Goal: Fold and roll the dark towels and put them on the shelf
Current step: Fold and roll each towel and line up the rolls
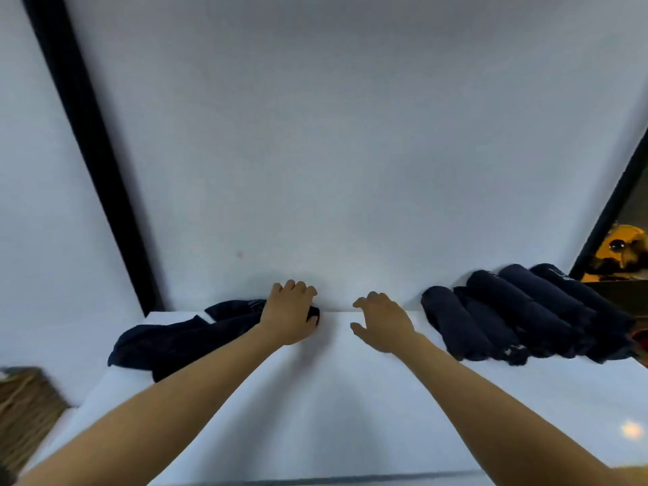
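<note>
Both arms stretched forward over a white tabletop [315, 398] toward its far edge against a pale wall. Left hand [289, 315], centre of the frame, closed around one end of a loose dark towel [175, 340]; the rest of that cloth trailing crumpled toward the lower left, unfolded. Right hand [380, 322], just right of centre, empty, fingers spread and slightly curled, hovering or barely resting on the surface, well apart from any cloth. At the right of the frame, a row of rolled dark towels [519, 317] lying side by side, touching one another, apparently finished. No shelf plainly identifiable; whether the white surface is itself the shelf, impossible to say. Black post [87, 142] slanting through the upper left, something yellow [620, 250] at the right edge, a brownish woven thing [24, 408] at lower left. Likely step in hand: drawing the loose towel to the clear middle and spreading it flat for folding. Best done by bringing the free right hand across to catch a second corner, then pulling the two corners apart so the cloth opens without bunching. Worth smoothing wrinkles outward before the first fold, matching edges squarely, and rolling tight from one short end so the result matches the others. Risk: dragging by one end only leaves the cloth twisted.
</note>
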Available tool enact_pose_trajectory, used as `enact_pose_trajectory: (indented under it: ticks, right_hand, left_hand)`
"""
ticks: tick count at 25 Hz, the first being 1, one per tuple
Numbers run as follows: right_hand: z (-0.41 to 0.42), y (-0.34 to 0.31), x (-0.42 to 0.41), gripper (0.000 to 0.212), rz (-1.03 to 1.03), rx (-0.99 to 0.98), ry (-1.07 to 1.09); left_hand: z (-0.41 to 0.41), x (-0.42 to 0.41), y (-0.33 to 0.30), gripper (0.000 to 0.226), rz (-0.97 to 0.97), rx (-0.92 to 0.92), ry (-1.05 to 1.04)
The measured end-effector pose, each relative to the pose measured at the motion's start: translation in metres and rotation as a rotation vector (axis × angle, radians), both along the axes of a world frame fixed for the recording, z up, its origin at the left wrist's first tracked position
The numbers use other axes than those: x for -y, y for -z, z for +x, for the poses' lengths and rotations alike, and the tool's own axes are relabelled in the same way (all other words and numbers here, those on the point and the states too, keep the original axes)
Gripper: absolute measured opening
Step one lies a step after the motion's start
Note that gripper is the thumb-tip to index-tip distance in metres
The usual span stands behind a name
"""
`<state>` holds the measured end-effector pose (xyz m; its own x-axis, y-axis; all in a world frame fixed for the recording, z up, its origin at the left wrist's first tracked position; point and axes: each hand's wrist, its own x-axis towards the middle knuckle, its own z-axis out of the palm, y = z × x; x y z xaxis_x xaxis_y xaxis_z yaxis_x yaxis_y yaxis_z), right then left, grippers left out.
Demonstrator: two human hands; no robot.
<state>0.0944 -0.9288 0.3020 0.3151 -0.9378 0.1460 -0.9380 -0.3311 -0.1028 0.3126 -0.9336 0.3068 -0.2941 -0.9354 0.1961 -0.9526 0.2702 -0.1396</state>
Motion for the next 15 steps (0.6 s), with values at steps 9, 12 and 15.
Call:
enact_pose_trajectory:
  ticks: [9,12,15]
  right_hand:
    - [0.181,0.054,-0.005,0.040,0.139,0.080,-0.315]
    - [0.189,0.057,0.003,0.020,0.067,0.096,-0.250]
    - [0.175,0.028,0.008,0.021,-0.100,0.168,-0.231]
  left_hand:
    - [0.162,-0.087,0.066,0.067,0.257,-0.140,-0.309]
    - [0.164,-0.089,0.064,0.062,0.248,-0.160,-0.314]
    - [0.166,-0.083,0.050,0.039,0.124,-0.206,-0.314]
